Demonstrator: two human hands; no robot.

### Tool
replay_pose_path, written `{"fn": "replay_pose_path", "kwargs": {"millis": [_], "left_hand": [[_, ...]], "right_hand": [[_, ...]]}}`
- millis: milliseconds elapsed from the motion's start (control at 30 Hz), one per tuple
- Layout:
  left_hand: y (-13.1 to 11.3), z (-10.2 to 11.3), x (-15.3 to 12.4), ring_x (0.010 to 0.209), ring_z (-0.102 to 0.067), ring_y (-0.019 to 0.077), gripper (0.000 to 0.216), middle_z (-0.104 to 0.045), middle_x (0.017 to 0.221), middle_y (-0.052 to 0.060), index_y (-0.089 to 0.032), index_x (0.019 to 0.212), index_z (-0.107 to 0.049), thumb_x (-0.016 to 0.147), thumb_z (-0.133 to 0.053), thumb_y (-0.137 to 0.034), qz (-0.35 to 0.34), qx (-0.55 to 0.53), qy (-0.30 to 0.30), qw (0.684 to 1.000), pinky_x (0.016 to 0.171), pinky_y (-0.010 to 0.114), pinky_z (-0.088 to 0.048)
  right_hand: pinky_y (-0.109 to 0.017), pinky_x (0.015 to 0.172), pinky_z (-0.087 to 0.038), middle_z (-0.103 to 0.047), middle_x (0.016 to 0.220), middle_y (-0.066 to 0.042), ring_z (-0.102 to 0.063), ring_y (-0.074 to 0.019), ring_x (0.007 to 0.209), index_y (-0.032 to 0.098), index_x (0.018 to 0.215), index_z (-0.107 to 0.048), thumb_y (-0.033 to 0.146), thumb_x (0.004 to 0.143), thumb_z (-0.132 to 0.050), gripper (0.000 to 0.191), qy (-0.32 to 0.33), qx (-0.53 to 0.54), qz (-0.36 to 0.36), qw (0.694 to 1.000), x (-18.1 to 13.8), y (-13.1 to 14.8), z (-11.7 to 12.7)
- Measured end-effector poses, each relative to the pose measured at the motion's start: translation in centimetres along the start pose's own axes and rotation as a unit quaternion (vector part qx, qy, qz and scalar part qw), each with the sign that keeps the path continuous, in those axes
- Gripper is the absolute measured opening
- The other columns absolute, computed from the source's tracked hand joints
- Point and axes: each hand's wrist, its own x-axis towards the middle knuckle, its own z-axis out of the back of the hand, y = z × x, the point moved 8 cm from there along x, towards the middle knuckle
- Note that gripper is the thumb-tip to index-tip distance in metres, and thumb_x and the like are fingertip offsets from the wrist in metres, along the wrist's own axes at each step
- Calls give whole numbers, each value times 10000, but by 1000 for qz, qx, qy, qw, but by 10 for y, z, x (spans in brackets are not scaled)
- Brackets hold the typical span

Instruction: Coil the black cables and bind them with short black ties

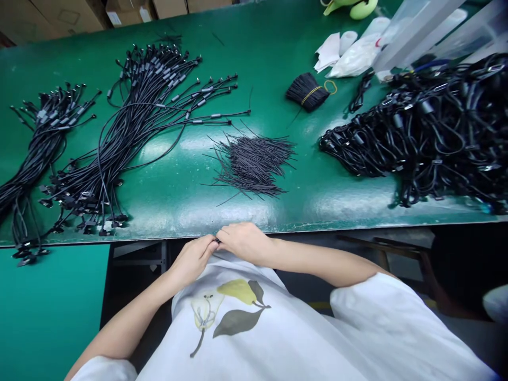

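Observation:
At the table's front edge, close to my white shirt, my left hand (193, 260) and my right hand (246, 243) meet with their fingers pinched together. A small dark bit shows between the fingertips; the rest of it is hidden, so I cannot tell what it is. Just beyond the hands lies a loose pile of thin black ties (257, 161). Left of that pile, a large heap of black cables (135, 114) with grey sleeves and small plugs is spread out. Farther left is another bunch of black cables (43, 135).
The green table (190, 211) carries coiled black cables (428, 132) heaped on the right. A bundle of black ties (307, 92) is held by a yellow band. White rolls and paper (353, 55) lie at the back right. Cardboard boxes (130, 11) stand beyond the far edge.

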Motion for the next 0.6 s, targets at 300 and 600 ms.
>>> {"fn": "replay_pose_path", "kwargs": {"millis": [300,600], "left_hand": [[1,-15,6,660,-446,145,352,-463,685,-8,-168,770,-504,934,-386,-457,30,-333,90,938,661,281,-371],[-8,-6,2,714,-491,181,274,-542,766,20,-202,800,-508,962,-357,-363,-47,-18,-20,999,694,308,-372]], "right_hand": [[-347,683,-293,-583,882,-73,-503,-199,780,118,1024,-548,154,983,-333,222,-26,-107,95,989,-9,10,13],[-335,661,-338,-569,805,-73,-511,-196,734,124,922,-544,138,978,-278,272,0,-112,66,991,-7,11,8]]}}
